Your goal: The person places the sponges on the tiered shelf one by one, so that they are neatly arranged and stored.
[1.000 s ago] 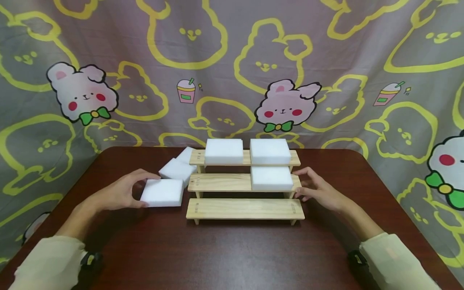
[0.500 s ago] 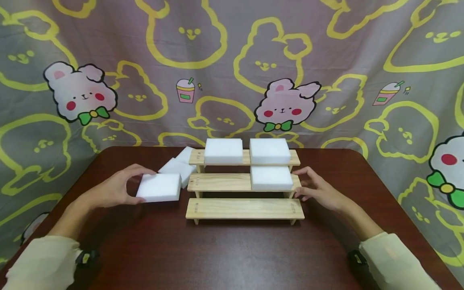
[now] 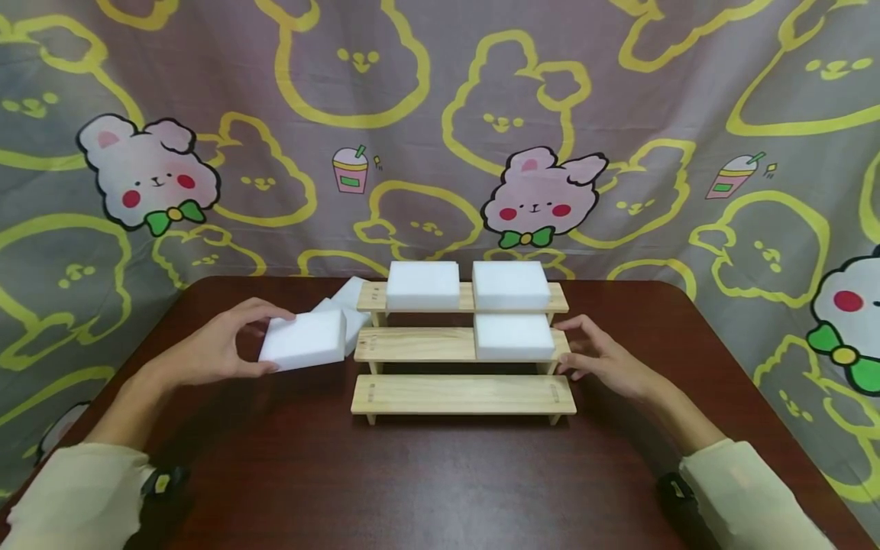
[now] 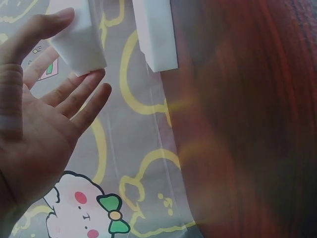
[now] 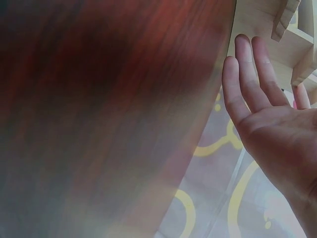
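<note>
Three-tier wooden rack, two white blocks up top, a third block on the middle tier's right! Left of the rack, the left hand pinches a smooth, flat white slab, slightly tilted; the right hand, fingers spread, sits at the middle tier's right end.

Pale cream L sleeve, R sleeve same; blk L wristband w/ sm. yellow patch, R wristband also blk.
</note>
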